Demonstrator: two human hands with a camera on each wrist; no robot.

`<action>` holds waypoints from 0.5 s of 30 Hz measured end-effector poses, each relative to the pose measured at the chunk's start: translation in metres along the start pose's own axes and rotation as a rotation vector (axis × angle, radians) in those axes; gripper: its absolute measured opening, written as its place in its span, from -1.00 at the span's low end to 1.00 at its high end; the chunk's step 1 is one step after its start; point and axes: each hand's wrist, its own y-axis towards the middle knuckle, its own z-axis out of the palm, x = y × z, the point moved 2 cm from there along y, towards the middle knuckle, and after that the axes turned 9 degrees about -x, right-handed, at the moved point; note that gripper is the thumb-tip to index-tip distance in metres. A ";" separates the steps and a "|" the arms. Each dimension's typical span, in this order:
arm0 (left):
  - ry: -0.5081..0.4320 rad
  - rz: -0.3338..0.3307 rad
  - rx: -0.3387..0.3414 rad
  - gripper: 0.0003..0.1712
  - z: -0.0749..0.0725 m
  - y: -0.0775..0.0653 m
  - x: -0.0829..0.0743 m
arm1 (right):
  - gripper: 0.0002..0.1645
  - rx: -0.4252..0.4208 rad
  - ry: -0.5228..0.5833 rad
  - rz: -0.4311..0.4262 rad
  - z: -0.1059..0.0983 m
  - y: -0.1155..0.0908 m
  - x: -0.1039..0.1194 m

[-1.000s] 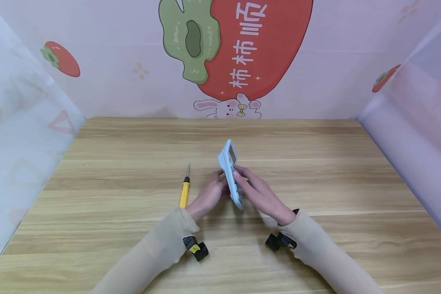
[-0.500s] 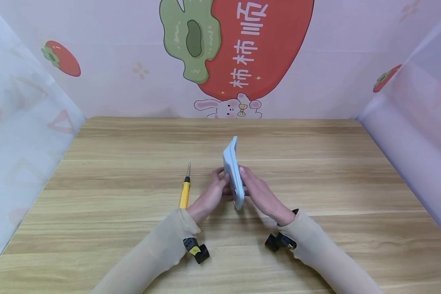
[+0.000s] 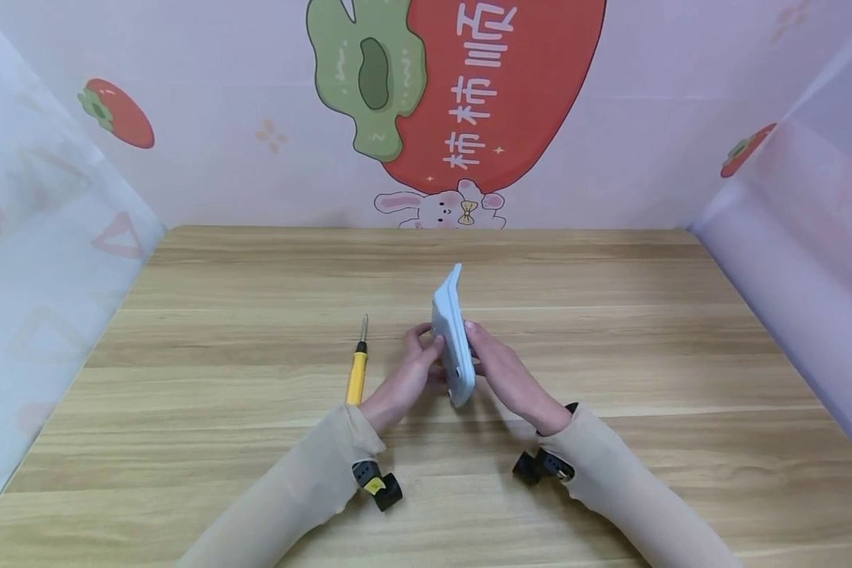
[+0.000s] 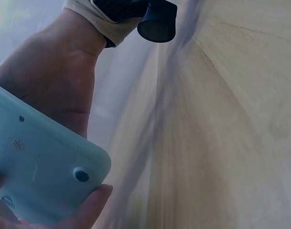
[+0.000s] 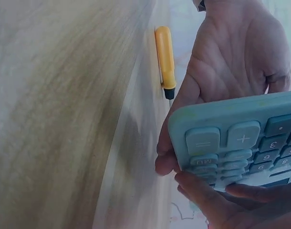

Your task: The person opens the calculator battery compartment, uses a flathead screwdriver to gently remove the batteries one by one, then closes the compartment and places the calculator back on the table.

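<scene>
A light blue calculator [image 3: 452, 335] stands tilted on edge between both hands, above the table. My left hand [image 3: 406, 383] grips it from the left, with fingers [image 4: 90, 202] on the pale back and lower edge. Against its key side lies my right hand [image 3: 511, 379], fairly straight fingers touching near the keys. In the right wrist view the calculator [image 5: 241, 138] shows its large keys, and the right fingers [image 5: 202, 193] rest near its corner. A yellow screwdriver [image 3: 356, 375] lies beside the left forearm, tip pointing away.
The wooden table [image 3: 610, 331] is bordered by printed cloth walls at the back [image 3: 241, 173] and on both sides. Black cameras [image 3: 386, 491] are strapped to the wrists over beige sleeves [image 3: 291, 489].
The calculator has turned between the hands, so its screen is now hidden and its back and edge show more. It has shifted slightly right. Both forearms have barely moved.
</scene>
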 end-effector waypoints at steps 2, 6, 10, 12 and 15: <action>0.014 0.004 0.000 -0.32 -0.001 -0.001 0.000 | -0.23 -0.003 0.006 0.008 -0.001 0.000 0.000; 0.067 0.014 -0.016 -0.30 -0.004 -0.002 0.000 | -0.19 -0.007 0.015 0.008 -0.002 0.001 -0.002; 0.076 0.021 -0.028 -0.28 -0.005 -0.002 -0.001 | -0.18 -0.012 0.029 0.007 -0.002 0.001 -0.002; 0.071 0.020 -0.030 -0.27 -0.006 -0.003 -0.001 | -0.19 -0.021 0.039 0.012 -0.003 0.001 -0.002; 0.076 0.018 -0.029 -0.26 -0.006 -0.003 -0.002 | -0.21 -0.029 0.054 0.012 -0.004 0.001 -0.001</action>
